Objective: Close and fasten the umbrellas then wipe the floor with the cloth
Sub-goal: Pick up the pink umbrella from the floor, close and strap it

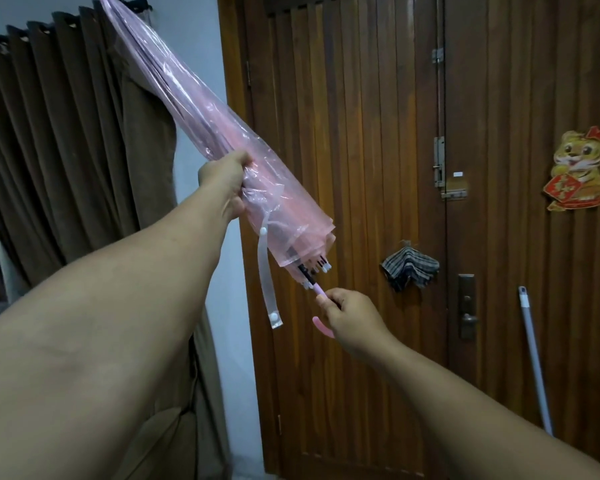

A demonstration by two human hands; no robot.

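A pink see-through umbrella [201, 109] is folded shut and held slanting, tip up to the left, handle down to the right. My left hand [224, 183] grips the gathered canopy around its lower part. My right hand [352, 317] grips the pink hooked handle [321, 329]. The clear fastening strap [267, 282] with a white snap hangs loose below the canopy. A striped grey cloth [409, 266] hangs on the wooden door. The floor is out of view.
A wooden double door [361, 133] with bolts and a lever handle [468, 318] fills the front. A grey mop pole [534, 355] leans on it at the right. Brown curtains [49, 150] hang at the left, and a tiger sticker [577, 169] decorates the door.
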